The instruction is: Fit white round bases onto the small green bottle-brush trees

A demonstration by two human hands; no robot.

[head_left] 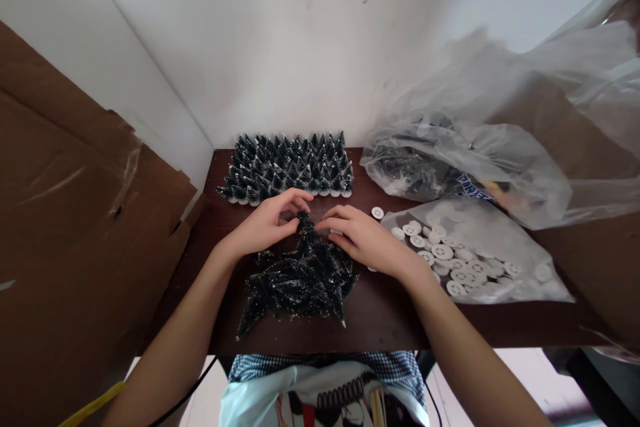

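My left hand (273, 221) is curled, with its thumb and fingertips closed on the dark top of a small bottle-brush tree (305, 230) dusted with white flecks. Facing it, my right hand (361, 238) has bent fingers close to the same tree. Something pale shows by its fingertips, too small and hidden to name. Below both hands lies a loose pile of bottle-brush trees (300, 283), pointing various ways. Behind them, rows of upright bottle-brush trees (290, 167) stand packed together, with white round bases along the front row.
On the right, a clear plastic bag (530, 280) holds many white slotted discs (443, 251); a single white disc (377, 213) lies beside it. Another bag (415, 160) with dark contents sits behind. Cardboard (75, 213) rises at left; a white wall (300, 47) backs the dark table (385, 320).
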